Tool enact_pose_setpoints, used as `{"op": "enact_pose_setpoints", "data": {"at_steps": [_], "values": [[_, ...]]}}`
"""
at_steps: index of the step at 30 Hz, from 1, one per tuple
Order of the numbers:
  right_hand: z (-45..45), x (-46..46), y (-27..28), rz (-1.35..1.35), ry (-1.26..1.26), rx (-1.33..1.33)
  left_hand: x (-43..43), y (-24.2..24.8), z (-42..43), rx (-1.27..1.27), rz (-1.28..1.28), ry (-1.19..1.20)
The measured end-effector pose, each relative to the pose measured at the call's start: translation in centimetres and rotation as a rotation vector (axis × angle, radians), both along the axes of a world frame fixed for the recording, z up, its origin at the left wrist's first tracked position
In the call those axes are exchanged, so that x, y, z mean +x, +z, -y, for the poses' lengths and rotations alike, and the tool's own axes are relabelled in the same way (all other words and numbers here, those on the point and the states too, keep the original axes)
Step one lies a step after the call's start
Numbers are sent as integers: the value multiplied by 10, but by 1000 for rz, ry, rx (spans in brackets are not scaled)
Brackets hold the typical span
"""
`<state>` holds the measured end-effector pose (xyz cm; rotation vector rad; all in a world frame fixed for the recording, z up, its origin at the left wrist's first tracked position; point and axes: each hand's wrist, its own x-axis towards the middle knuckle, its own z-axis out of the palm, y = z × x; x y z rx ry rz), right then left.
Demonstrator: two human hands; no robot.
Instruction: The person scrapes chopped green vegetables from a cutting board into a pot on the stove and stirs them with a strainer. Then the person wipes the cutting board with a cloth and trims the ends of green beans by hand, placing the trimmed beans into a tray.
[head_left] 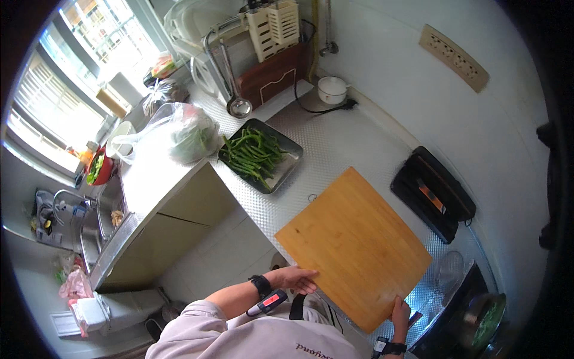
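A wooden cutting board [354, 249] lies across the metal-patterned countertop in front of me, its near corner at the counter's edge. My left hand [299, 279] touches the board's left near edge, fingers stretched and partly beneath it. My right hand [399, 312] grips the board's right near edge, with the thumb on top; its other fingers are mostly hidden. Beyond the board, a dark rectangular tray [293, 155] holds long green peppers or beans [253, 155]. A black case with an orange label [432, 193] rests to the board's right.
A tied plastic bag of greens [193, 134] sits left of the tray. A dish rack with ladles [240, 107] and a white cup [332, 89] stand at the back. The stove with a pan of greens [489, 321] is at the lower right; the sink [105, 211] is left.
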<state>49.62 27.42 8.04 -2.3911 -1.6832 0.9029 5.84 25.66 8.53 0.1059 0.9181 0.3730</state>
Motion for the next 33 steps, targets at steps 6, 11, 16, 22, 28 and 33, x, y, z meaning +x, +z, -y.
{"op": "enact_pose_setpoints", "data": {"at_steps": [6,11,16,22,28,33], "values": [[-5,25,-15,82,179,-48,6,-7,-7,2,46,-65],[-10,-1,17,370,352,-310,-17,8,-10,122,-40,-227],[-23,-79,65,616,290,-97,-108,48,-8,444,-168,-122],[-47,-300,114,143,456,184,-282,101,17,610,-461,192],[-70,-537,184,-250,791,376,-410,141,51,714,-659,826],[-88,-663,231,-462,1097,541,-482,160,45,786,-911,999]]}}
